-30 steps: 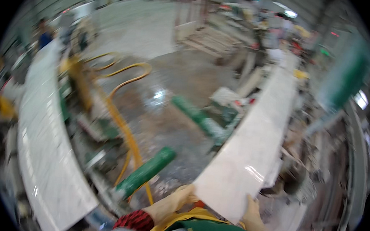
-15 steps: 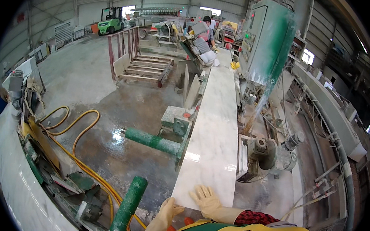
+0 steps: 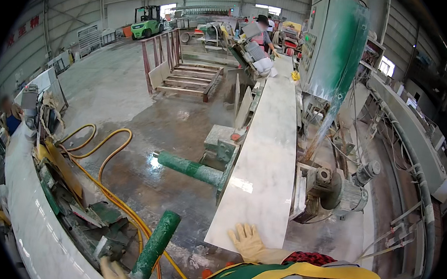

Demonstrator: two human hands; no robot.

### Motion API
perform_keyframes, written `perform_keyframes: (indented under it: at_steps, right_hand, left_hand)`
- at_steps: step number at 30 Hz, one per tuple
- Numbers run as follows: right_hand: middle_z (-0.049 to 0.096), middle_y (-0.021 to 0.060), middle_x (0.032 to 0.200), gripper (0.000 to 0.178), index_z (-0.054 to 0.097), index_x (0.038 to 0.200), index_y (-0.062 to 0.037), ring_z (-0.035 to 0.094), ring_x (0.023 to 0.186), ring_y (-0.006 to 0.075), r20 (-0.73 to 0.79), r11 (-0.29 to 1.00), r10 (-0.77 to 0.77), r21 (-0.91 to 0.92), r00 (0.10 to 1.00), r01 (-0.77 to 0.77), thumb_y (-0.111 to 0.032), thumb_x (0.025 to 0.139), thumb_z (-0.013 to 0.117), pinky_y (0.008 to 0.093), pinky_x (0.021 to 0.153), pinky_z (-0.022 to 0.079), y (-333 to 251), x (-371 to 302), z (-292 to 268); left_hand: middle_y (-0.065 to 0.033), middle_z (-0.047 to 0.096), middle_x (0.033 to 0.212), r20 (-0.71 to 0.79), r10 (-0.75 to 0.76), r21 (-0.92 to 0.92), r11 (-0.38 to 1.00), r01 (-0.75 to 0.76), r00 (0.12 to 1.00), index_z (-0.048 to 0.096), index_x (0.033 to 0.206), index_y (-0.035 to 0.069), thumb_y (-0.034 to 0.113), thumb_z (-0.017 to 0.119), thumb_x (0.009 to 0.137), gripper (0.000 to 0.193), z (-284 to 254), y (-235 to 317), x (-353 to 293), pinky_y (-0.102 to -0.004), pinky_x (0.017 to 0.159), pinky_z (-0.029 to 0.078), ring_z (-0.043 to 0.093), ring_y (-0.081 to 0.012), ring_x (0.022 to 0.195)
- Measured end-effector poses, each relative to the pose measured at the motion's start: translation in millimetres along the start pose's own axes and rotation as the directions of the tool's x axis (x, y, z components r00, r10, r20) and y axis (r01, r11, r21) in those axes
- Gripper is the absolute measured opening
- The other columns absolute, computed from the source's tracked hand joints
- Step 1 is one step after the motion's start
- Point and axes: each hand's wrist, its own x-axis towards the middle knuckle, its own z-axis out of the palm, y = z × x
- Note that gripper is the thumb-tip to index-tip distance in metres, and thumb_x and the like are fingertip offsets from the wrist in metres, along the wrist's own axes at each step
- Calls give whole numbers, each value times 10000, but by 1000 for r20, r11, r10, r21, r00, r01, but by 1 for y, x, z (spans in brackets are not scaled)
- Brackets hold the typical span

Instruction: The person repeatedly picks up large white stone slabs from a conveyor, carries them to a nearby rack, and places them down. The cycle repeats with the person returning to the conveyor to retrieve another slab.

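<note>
A long white marble slab (image 3: 266, 143) with faint grey veining runs away from me over the machine. My right hand (image 3: 248, 243), in a pale yellow rubber glove, lies flat on the slab's near end with its fingers spread. My left hand (image 3: 114, 274), in the same kind of glove, is off the slab at the lower left. Somewhat blurred, it shows outstretched fingers and nothing visible in them. It is beside an upright green cylinder (image 3: 157, 244) and near the curved-looking polished slab (image 3: 44, 214) on my left.
Yellow hoses (image 3: 116, 202) trail over the wet floor. A green roller (image 3: 189, 168) juts out left of the slab; a motor (image 3: 348, 194) and a green control cabinet (image 3: 333, 48) stand right. Farther off are a co-worker (image 3: 263, 32), a rack (image 3: 189, 79) and a green forklift (image 3: 147, 24).
My left hand has left the slab's near left corner and swung down to the left. My right hand stays flat on the slab. The view has shifted slightly left.
</note>
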Motion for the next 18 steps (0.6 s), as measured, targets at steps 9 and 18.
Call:
perform_keyframes:
  at_steps: [9,18]
  right_hand:
    - [311,339,1569,699,266,1601,-48,329,1430,541,94,1000,-2,31,996,-1,-212,964,505,695,1141,232,4,10,-9]
    - [274,343,1592,718,250,1606,-54,292,1457,546,114,1000,0,22,994,-2,-223,960,513,692,1160,208,12,16,-2]
  left_hand:
    - [-234,656,1267,-81,-391,944,266,197,917,618,1335,-12,352,579,1013,487,-118,-90,-59,-462,939,521,645,-334,1119]
    - [-193,712,1087,-135,361,991,43,128,923,698,1201,26,363,622,970,416,-95,-122,-80,-468,724,573,700,-339,880]
